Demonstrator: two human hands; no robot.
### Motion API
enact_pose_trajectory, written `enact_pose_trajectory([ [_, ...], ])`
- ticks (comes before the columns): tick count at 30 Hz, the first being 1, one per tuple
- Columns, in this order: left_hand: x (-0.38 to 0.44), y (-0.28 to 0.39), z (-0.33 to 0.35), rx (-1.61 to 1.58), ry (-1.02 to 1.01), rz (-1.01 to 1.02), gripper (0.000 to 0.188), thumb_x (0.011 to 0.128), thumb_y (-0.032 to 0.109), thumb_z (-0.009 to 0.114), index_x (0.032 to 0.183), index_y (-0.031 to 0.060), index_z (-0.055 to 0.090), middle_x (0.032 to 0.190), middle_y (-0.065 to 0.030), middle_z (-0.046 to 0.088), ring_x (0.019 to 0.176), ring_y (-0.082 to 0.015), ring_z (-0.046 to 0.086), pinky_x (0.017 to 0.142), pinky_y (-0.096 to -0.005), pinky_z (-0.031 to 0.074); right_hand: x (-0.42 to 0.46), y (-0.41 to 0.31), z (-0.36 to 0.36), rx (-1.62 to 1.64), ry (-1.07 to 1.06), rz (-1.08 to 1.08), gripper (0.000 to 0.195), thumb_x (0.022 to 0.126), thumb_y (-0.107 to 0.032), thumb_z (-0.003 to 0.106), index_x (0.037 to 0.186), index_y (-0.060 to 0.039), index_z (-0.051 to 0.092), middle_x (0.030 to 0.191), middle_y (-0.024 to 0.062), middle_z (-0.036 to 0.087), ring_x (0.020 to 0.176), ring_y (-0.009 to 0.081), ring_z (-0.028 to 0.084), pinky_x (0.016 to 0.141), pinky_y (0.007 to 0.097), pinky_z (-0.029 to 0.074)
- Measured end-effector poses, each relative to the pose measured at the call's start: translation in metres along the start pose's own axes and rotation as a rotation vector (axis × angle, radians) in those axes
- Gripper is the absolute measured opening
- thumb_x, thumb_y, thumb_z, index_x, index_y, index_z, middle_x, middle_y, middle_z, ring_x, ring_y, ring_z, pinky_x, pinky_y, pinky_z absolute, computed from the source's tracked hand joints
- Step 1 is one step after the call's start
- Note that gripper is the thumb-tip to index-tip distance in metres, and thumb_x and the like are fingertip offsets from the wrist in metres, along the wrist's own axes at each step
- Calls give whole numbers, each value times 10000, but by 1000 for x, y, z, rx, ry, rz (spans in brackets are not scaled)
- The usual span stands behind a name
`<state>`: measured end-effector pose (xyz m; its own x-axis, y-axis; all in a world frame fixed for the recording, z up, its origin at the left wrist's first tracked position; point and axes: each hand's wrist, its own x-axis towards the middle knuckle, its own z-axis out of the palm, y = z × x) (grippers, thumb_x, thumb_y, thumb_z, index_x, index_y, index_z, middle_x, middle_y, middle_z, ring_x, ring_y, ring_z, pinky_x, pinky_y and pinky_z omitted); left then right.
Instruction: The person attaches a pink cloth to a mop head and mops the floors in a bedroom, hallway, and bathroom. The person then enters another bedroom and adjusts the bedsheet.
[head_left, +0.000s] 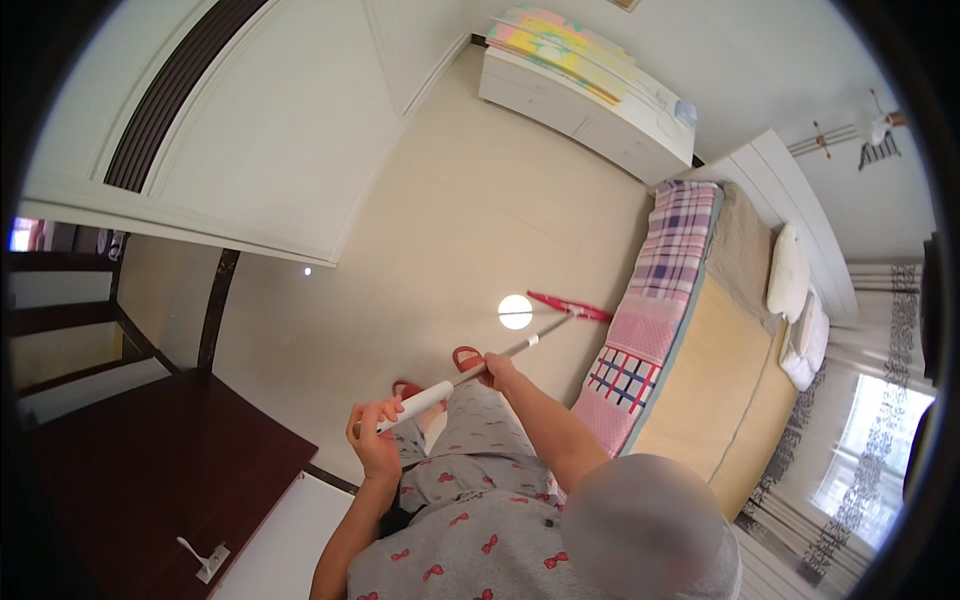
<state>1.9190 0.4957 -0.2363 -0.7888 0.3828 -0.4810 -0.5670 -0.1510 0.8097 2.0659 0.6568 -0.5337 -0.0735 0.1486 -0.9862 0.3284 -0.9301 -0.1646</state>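
A flat mop with a long pole runs slantwise in front of my legs. Its red mop head (551, 301) rests on the pale floor, its right end close to the side of the bed. My left hand (373, 433) grips the top end of the white handle sleeve (421, 401). Lower down, my right hand (496, 371) is wrapped around the thin grey-brown pole (552, 327), just below that sleeve. Red slippers (468, 358) are on my feet, beneath the pole.
On the right stands a bed (720, 352) with a plaid and pink cover (679, 232) along its near side. A white low cabinet (555, 112) is by the far wall. At left are a white wardrobe (277, 135) and a dark red door (165, 465) with a handle.
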Motion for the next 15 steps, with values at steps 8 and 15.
enact_pose_trajectory([
  [8,23,57,-62,309,-530,37,202,902,63,500,706,24,469,689,-57,543,742,-201,556,926,-449,439,-30,82,41,310,-36,156,117,900,-156,466,854,-77,539,732,103,635,517,211,584,394,322,483],
  [15,28,185,-182,393,-614,237,180,897,22,475,717,18,465,668,-57,536,680,-187,545,890,-462,459,-70,139,214,299,-205,114,191,925,-179,426,837,-54,540,782,120,647,640,238,589,477,348,494],
])
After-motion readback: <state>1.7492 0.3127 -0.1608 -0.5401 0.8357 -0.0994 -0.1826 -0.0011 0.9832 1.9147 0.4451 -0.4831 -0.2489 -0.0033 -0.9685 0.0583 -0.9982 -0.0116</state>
